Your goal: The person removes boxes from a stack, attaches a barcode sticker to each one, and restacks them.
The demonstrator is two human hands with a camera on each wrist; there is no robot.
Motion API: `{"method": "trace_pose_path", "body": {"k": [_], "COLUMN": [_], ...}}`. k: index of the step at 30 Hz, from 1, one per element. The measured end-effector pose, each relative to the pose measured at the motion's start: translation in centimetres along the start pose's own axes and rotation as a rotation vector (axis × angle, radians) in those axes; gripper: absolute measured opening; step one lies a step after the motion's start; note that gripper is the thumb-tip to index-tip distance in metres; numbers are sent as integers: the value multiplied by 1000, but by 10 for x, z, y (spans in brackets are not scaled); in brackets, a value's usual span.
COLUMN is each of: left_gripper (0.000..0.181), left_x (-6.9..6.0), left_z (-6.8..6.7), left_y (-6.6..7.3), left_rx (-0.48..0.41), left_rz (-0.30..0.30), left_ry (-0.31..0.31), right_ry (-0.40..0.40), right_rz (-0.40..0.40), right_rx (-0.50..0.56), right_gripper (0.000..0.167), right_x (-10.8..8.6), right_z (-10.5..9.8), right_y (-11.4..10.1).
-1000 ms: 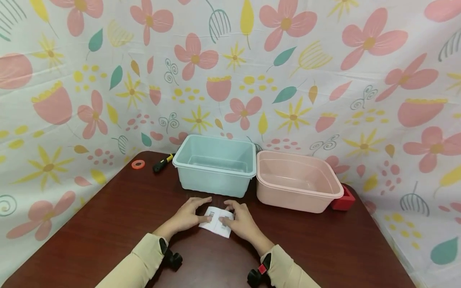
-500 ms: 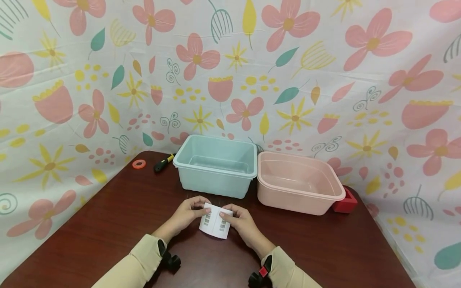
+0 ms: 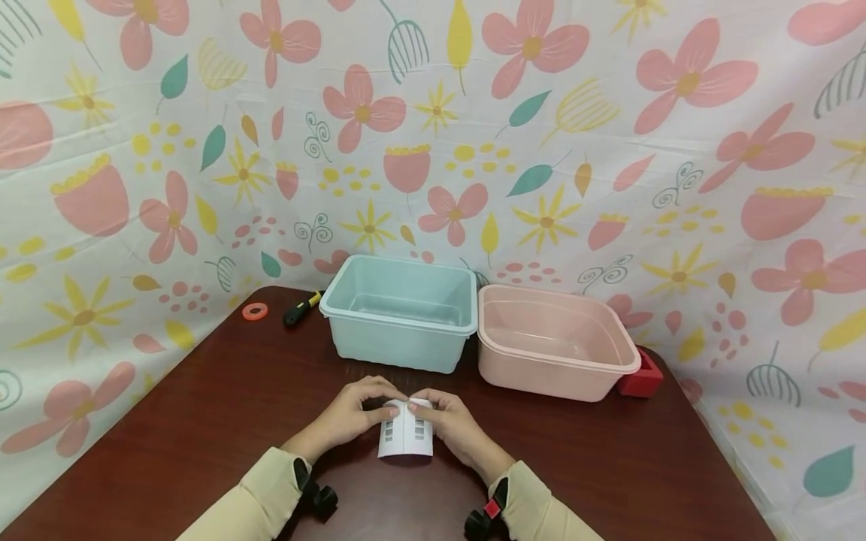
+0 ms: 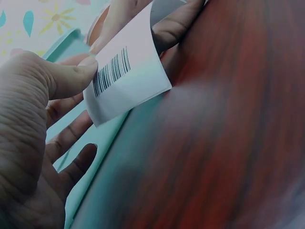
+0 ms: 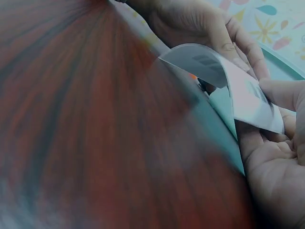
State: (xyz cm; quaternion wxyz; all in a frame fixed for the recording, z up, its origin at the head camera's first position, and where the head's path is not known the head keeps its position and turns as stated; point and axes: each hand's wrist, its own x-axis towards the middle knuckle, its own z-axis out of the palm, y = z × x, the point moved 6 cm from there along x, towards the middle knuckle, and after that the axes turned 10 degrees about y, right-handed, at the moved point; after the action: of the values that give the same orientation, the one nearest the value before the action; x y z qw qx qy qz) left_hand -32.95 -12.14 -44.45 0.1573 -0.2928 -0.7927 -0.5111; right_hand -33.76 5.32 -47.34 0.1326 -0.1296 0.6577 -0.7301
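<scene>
A white paper [image 3: 406,442], printed with two barcodes and marked by a line down its middle, is held between both hands above the near middle of the desk [image 3: 169,443], in front of the blue bin [image 3: 392,347] and well apart from it. By the left hand [image 3: 343,417] the far left part of the paper is pinched, with the thumb laid on the printed face beside one barcode; in the left wrist view the lower fingers are seen spread apart, clear of the sheet. By the right hand [image 3: 461,427] the far right part is gripped in the same way, the thumb being pressed on the printed face and fingers being set behind. The fingertips of the two hands are brought close together at the far edge. The sheet is bowed into an arch, its curved near end being left free; whether the desk is touched by it cannot be told. A black device [image 3: 318,500] is worn at the left wrist, below a beige sleeve [image 3: 246,492]. To the right of the blue bin a pink bin [image 3: 541,379] is placed just beside it, and past that a red box [image 3: 640,378] is partly hidden. At the far left, an orange ring [image 3: 255,311] and a tool with a dark and yellow handle [image 3: 301,309] are laid on the desk. Behind everything a flower-printed cloth [image 3: 433,71] is hung.
</scene>
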Motion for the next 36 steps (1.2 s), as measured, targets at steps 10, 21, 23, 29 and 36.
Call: {"method": "trace_pose_path", "body": {"k": [10, 21, 23, 29, 36], "left_gripper": [25, 19, 19, 22, 27], "left_x": [-1, 0, -3, -8, -3], "left_z": [6, 5, 3, -3, 3], "left_y": [13, 16, 23, 50, 47], "left_rx": [21, -39, -45, -60, -46], "left_rz": [46, 95, 110, 134, 130], "left_ry": [-49, 18, 20, -13, -42], "right_ry": [-61, -176, -178, -199, -211], "right_rz": [67, 183, 191, 207, 198], "right_rx": [98, 275, 298, 305, 291], "right_gripper": [23, 20, 21, 22, 23], "right_x": [-1, -5, -6, -8, -7], "right_z": [3, 7, 9, 14, 11], "right_y": [4, 7, 10, 13, 10]}}
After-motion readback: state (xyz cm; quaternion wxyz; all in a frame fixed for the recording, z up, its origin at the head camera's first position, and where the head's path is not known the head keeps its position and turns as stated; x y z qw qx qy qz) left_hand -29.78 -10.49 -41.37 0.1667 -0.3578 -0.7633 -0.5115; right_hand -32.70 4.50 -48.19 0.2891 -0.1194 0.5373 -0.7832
